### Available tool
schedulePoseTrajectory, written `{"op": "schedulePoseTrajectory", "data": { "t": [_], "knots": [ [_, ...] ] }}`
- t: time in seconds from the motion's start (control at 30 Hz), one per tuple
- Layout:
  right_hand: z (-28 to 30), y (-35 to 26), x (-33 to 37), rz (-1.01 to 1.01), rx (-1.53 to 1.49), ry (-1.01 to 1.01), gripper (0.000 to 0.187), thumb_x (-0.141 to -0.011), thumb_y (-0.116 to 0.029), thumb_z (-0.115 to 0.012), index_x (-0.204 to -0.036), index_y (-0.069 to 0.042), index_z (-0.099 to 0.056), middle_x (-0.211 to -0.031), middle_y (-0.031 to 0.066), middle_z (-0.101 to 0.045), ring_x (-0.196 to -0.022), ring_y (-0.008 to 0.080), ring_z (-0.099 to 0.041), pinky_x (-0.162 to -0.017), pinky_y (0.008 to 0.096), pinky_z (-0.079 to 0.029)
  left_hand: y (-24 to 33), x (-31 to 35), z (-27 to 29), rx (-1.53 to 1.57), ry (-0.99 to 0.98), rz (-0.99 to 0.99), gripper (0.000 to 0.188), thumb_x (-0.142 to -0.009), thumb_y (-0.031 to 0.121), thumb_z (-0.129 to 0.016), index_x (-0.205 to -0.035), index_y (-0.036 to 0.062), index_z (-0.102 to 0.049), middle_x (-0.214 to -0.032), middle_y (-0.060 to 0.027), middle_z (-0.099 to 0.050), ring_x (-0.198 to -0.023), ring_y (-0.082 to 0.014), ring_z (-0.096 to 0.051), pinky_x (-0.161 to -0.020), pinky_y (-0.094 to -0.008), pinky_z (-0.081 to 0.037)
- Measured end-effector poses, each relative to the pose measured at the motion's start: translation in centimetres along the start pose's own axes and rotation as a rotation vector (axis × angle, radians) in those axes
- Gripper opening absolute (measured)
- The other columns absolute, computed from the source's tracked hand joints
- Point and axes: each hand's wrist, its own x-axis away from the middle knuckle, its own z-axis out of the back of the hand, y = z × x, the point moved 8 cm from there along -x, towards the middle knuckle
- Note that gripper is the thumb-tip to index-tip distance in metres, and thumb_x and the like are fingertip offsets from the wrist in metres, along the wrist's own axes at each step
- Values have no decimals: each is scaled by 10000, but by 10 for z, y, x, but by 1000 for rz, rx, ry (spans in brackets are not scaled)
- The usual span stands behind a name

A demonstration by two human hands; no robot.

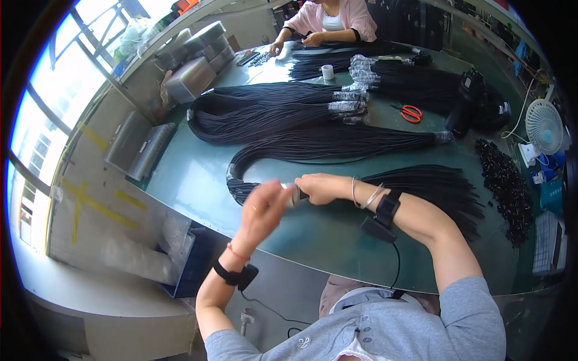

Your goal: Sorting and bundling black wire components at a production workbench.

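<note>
My left hand [264, 207], slightly blurred, is closed around a roll of clear tape [295, 195] beside a long bundle of thin black cables [424, 183]. Just to the right of the tape, my right hand [322, 189] is closed around that same bundle. From there the cables fan out loosely to the right, under my right forearm. On the left they curve back into a bend wrapped with clear tape [231, 172], and a long run of black cables [355, 144] stretches right to another taped end.
More taped black cable bundles [265, 111] lie farther back. Red-handled pliers [411, 114], a white tape roll [327, 72] and a dark camera-like device [469, 99] stand among them. Small black parts [506, 189] are heaped at right, near a white fan [544, 126]. A co-worker [331, 27] sits opposite.
</note>
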Motion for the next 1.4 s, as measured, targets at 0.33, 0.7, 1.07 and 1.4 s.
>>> {"op": "schedulePoseTrajectory", "data": {
  "t": [0.33, 0.7, 1.07, 1.4],
  "knots": [
    [23, -58, 31, -281, 298, 359, 253, -701, -91, -723, -880, 20, -582, -788, 203, -653, -736, 298, -684, -590, 397, -537, -90, 16, -114, 456, -943, 522, 425, -877, 244, -656, -1253, 60, -579, -1261, -144, -546, -1067, -307, -569, -926, -406, -449],
    [-15, -4, 0, -269, -548, -241, 214, -722, -65, -662, -909, 37, -635, -756, 165, -667, -604, 242, -652, -558, 360, -531, -3, 16, 1, -130, -172, -130, 453, -788, 144, -735, -1206, 45, -593, -1009, -75, -530, -925, -213, -600, -794, -321, -505],
    [26, -67, 34, -112, 411, 569, 146, -712, -40, -619, -803, 66, -662, -694, 180, -657, -725, 295, -693, -646, 394, -555, -88, 19, -104, 428, -929, 578, 308, -853, 122, -657, -1136, 7, -617, -1116, -144, -598, -992, -282, -600, -797, -366, -484],
    [0, -3, 1, -267, -708, -118, 180, -627, -35, -663, -790, 35, -695, -713, 204, -667, -577, 294, -642, -578, 384, -534, 13, 65, -24, -195, -217, -326, 502, -783, 100, -710, -1256, 5, -570, -1371, -144, -463, -1247, -289, -499, -993, -396, -453]
  ]
}}
